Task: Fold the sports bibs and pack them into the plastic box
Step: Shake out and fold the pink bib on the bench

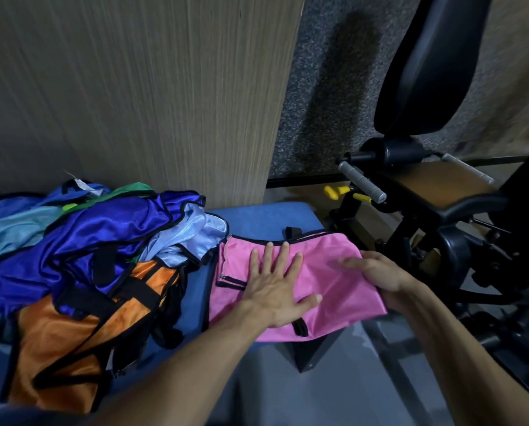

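A wood-grain wall panel rises behind a blue padded bench, with black gym equipment to its right. On the bench's left part lies a heap of unfolded bibs, blue, light blue, green and orange with black trim. Just right of the heap, at the bench's end, lies the pink bib, partly folded, its far side overhanging the bench edge. The left hand presses flat on it, fingers straight and spread, gripping nothing. The right hand is at the bib's right edge, fingers slightly blurred and extended over the fabric; whether the thumb pinches the cloth underneath I cannot tell. No plastic box shows. To fold well, the left palm should probably anchor the slippery fabric while the right brings its edge across squarely, straps tucked inside.
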The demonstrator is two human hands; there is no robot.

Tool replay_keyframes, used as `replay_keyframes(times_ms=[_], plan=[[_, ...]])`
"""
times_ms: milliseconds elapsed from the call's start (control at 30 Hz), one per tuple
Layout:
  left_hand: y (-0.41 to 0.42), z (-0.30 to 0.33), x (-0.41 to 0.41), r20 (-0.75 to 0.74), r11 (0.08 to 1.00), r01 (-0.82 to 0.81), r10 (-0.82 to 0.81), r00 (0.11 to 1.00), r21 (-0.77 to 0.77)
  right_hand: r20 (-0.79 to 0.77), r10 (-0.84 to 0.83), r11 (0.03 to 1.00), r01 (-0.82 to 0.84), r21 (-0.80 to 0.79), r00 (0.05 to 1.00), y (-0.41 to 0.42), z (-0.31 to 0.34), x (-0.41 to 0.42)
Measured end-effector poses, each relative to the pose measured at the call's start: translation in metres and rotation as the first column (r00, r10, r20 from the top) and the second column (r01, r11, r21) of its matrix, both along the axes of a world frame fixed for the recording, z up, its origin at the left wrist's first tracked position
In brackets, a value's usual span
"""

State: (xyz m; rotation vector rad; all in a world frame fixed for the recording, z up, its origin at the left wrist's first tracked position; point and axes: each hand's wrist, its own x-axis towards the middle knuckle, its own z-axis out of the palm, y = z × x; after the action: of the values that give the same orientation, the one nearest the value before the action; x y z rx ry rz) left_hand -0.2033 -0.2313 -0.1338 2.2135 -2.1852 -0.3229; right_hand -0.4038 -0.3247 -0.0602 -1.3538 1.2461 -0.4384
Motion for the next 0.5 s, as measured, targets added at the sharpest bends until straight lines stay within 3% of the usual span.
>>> replay_keyframes(times_ms=[100,200,300,367,433,500], plan=[[-0.004,0.006,-0.010,-0.064,0.999,0.023,-0.025,0.998,-0.039,0.041,0.031,0.999,-0.030,-0.019,0.999,-0.001,0.012,-0.012],[0.010,0.019,0.006,-0.133,0.980,0.044,-0.071,0.989,-0.195,0.069,0.052,0.997,-0.048,-0.061,0.996,0.008,0.024,-0.001],[0.030,0.032,0.039,-0.391,0.916,-0.073,-0.096,0.915,-0.395,0.024,0.065,0.981,-0.060,-0.183,0.998,0.026,0.042,0.035],[0.041,0.038,0.064,-0.684,0.888,-0.316,0.003,0.730,-0.334,-0.007,0.090,0.966,-0.089,-0.241,0.996,0.046,0.051,0.071],[0.048,0.042,0.083,-0.917,0.879,-0.471,0.132,0.376,-0.066,-0.130,0.127,0.931,-0.163,-0.327,0.983,0.063,0.043,0.110],[0.053,0.038,0.095,-0.967,0.866,-0.473,0.235,0.098,0.163,-0.340,0.229,0.875,-0.346,-0.339,0.912,0.084,0.021,0.146]])
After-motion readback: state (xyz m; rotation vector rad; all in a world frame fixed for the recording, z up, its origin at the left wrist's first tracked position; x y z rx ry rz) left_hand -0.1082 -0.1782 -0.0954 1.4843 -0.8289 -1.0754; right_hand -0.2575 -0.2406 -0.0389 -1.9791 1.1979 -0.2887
